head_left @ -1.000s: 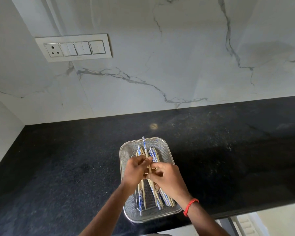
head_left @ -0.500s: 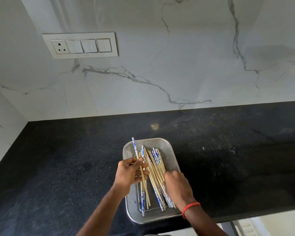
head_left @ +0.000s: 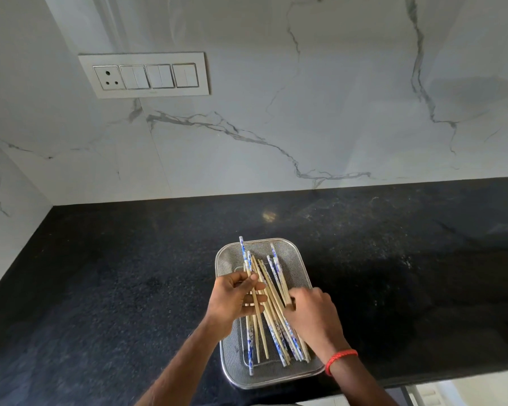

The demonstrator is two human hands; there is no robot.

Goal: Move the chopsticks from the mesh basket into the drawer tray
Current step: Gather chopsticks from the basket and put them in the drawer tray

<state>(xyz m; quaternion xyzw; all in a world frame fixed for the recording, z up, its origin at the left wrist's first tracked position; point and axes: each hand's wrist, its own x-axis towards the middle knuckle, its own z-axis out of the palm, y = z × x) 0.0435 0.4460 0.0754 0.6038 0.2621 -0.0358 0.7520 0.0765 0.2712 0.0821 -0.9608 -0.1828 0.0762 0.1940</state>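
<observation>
A silver mesh basket [head_left: 296, 259] sits on the black counter near its front edge. Several wooden chopsticks [head_left: 272, 323] with blue-and-white patterned ends lie in it, fanned out lengthwise. My left hand [head_left: 232, 303] is over the basket's left side, fingers curled around a few chopsticks whose patterned ends stick up past the far rim. My right hand [head_left: 313, 315] lies on the right part of the pile, fingers pressed on the sticks; a red thread [head_left: 340, 358] circles its wrist. The drawer tray is not in view.
The black stone counter [head_left: 115, 288] stretches left and right of the basket, meeting a white marble wall behind and at the left corner. A switch plate [head_left: 147, 75] is on the wall. A pale strip of cabinet front [head_left: 452, 391] shows below the counter edge at bottom right.
My hands, which were together over the middle of the pile, have parted. The left now holds a few sticks at the left; the right slid to the pile's right side. The sticks are more fanned.
</observation>
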